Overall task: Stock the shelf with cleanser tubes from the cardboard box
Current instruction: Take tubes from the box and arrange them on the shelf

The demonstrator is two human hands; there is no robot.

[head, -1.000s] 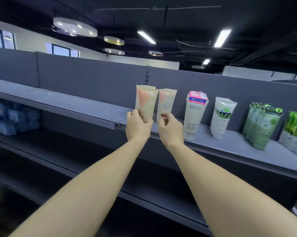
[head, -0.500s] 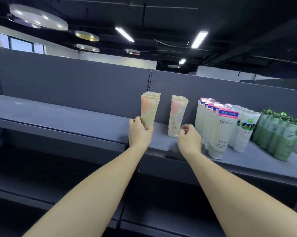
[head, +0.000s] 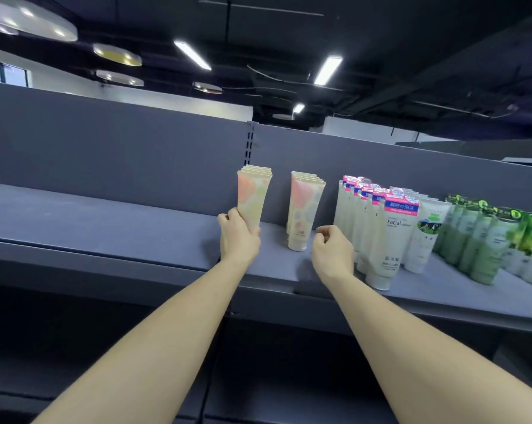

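Note:
Two rows of cream cleanser tubes with peach and pastel spots stand cap-down on the grey shelf (head: 121, 228). My left hand (head: 238, 240) grips the base of the left row of tubes (head: 254, 194), which stands upright. The right row of tubes (head: 304, 209) stands free, a hand's width to the right. Just right of that row's base hovers my right hand (head: 332, 250), fingers curled and holding nothing. No cardboard box is in view.
Right of my right hand stand rows of white facial wash tubes with pink labels (head: 384, 234), white tubes with a green picture (head: 427, 237) and green tubes (head: 485, 243). The shelf's back panel (head: 136, 154) rises behind. A dark lower shelf (head: 75, 332) lies beneath.
My right hand has let go of the right row of tubes and drawn back toward the shelf's front edge. My left hand still holds the left row. The view has shifted closer.

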